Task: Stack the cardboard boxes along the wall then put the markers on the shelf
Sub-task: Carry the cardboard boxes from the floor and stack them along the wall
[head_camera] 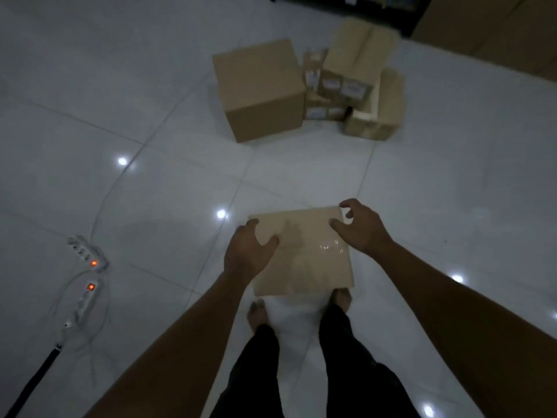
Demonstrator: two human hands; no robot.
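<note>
A light cardboard box (304, 260) with glossy tape on its top is in front of my feet. My left hand (248, 250) grips its left edge, thumb on the top face. My right hand (360, 226) hovers at its far right corner with spread, bent fingers, and I cannot tell whether it touches the box. Farther off on the floor stands a large closed brown box (260, 89). Beside it lies an open carton (361, 76) holding small labelled packs (351, 89). No markers can be made out.
Two white power strips (87, 276) with lit red switches and cables lie on the tiled floor at the left. A dark shelf base (346, 1) runs along the top edge, with a large cardboard box (494, 28) at the top right. My bare feet (256, 315) stand just behind the box.
</note>
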